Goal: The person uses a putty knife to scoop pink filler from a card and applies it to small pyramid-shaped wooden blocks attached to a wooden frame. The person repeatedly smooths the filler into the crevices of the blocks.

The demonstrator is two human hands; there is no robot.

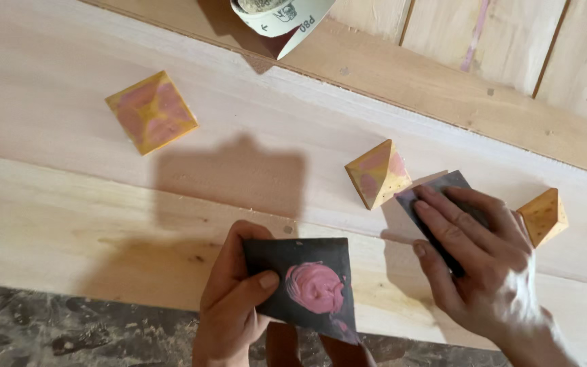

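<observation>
My left hand [232, 292] grips a dark square card [307, 282] with a blob of pink putty [315, 287] smeared on it, held over the near edge of a pale wooden board [69, 204]. My right hand [473, 261] presses flat on a dark grey sheet of sandpaper [443, 194] lying on the board. Just left of that sheet stands a small wooden pyramid [377, 173] patched with pink filler. A plain wooden pyramid [543, 216] sits right of my right hand.
A third wooden pyramid [151, 112], yellow with pink patches, lies at the upper left. A curled roll of sandpaper [276, 17] rests at the top edge. Wooden planks [511, 41] run behind the board. Dark mottled floor [69, 326] shows below.
</observation>
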